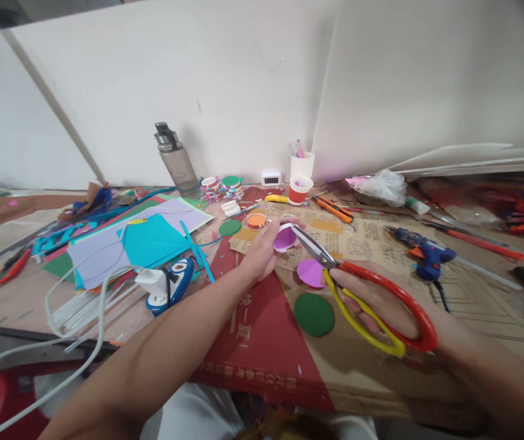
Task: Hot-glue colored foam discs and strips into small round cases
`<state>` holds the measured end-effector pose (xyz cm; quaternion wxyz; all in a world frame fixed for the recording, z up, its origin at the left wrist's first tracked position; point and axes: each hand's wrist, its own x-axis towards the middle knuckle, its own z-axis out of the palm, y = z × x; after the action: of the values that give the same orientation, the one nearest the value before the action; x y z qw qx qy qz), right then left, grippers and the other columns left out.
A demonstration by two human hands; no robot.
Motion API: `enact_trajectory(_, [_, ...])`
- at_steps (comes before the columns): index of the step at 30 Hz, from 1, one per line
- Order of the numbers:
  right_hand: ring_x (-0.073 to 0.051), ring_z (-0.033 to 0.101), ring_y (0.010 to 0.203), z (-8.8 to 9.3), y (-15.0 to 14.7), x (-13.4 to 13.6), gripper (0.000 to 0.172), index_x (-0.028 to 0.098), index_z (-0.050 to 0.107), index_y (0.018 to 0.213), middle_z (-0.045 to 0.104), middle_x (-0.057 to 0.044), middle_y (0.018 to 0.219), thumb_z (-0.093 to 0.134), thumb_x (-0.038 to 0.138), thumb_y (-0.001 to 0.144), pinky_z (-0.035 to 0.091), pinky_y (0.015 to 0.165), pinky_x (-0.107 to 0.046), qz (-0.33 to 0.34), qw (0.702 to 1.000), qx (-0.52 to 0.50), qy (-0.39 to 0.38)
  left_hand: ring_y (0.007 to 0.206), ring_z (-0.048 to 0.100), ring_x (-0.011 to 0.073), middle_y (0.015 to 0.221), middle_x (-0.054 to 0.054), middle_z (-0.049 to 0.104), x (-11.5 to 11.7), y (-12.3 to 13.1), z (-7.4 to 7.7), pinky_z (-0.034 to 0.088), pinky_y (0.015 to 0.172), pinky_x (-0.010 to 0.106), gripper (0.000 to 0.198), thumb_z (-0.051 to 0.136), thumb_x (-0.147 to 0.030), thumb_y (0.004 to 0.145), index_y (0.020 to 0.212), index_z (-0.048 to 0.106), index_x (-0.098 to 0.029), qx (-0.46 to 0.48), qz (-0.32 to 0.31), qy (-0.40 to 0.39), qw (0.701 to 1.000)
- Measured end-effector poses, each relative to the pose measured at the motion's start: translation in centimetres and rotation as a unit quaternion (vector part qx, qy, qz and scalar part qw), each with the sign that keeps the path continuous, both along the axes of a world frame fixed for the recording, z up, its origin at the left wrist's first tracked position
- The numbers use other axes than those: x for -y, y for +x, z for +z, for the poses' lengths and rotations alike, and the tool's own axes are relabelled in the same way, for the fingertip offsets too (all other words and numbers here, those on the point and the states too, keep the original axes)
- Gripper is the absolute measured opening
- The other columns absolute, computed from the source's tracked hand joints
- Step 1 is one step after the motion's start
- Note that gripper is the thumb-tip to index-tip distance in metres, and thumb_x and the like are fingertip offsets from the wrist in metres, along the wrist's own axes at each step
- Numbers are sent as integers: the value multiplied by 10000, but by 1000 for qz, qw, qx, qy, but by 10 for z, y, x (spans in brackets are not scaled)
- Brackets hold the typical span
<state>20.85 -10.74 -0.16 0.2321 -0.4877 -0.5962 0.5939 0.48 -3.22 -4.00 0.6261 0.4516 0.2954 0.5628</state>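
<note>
My left hand is closed on a small round purple piece with a white rim, held just above the table. My right hand grips scissors with one red and one yellow handle loop. The blades point up and left, and their tips reach the edge of the purple piece; whether they touch it I cannot tell. Below the blades lies a purple disc, partly covered by the scissors. A dark green disc rests nearer to me. Beyond my left hand are an orange disc and another green disc.
Left are coloured sheets, a blue-and-white power strip and a white cable. At the back stand a bottle, small clock and red-and-white cup. A blue glue gun and orange cutter lie right.
</note>
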Motion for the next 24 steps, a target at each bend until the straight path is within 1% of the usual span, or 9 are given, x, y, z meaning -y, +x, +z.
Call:
enact_trajectory(5, [-49,411,386,10,-3,-1,348,208,450,706,455,66,566,573,490,869,305,372,-160,-5,999,-7,-31,1020,680,257,1112,126,723,-1,0,0,566,744,309,413,593,-533,867,1024,706,-168,-10,10,-2,1000])
enact_trajectory(8, [-52,424,399,11,-4,-1,367,209,457,727,464,68,581,586,526,863,324,387,-173,-8,999,-28,-46,992,685,254,1096,123,729,-3,0,0,579,738,325,394,582,-521,874,1004,720,-176,-20,26,-14,999])
enact_trajectory(11, [-59,436,436,7,-2,-1,382,218,488,788,470,69,598,577,582,861,346,410,-176,-23,995,-64,-77,908,698,237,1035,127,741,-6,-2,0,583,667,310,406,555,-525,886,973,723,-166,-31,51,-40,997])
enact_trajectory(14, [-83,478,464,1,2,-2,433,215,528,826,493,59,586,547,647,852,422,462,-204,-7,990,-86,-108,827,704,222,968,127,745,-10,-6,1,572,586,286,414,546,-532,891,965,709,-159,-20,69,-78,994])
enact_trajectory(16, [-117,547,526,0,6,-3,482,207,550,819,541,33,620,506,687,851,496,543,-251,19,991,-89,-94,780,702,210,926,117,743,-12,-9,4,572,563,287,406,562,-528,883,983,694,-158,-1,76,-111,991])
enact_trajectory(18, [-145,592,593,2,9,-7,488,208,558,785,578,11,664,476,682,866,531,615,-291,41,997,-64,-25,744,698,207,887,106,740,-13,-12,8,575,549,300,401,549,-523,884,987,683,-160,20,64,-145,987])
enact_trajectory(20, [-173,614,643,6,12,-14,410,218,582,770,614,-4,689,519,611,870,539,666,-319,50,994,11,96,745,703,231,872,116,738,-13,-15,13,566,518,313,394,496,-489,894,985,680,-153,37,29,-164,985])
enact_trajectory(22, [-228,653,757,7,16,-24,258,233,651,841,692,-37,789,613,488,833,543,771,-380,35,966,119,228,771,711,268,873,143,735,-13,-17,17,540,472,306,363,470,-404,877,981,683,-129,46,2,-171,984])
enact_trajectory(24, [-303,670,966,5,22,-36,258,229,705,995,741,-84,1009,640,386,802,507,923,-467,-15,923,197,331,777,714,284,875,165,733,-14,-19,19,507,432,283,319,484,-320,841,958,686,-102,46,-16,-176,983])
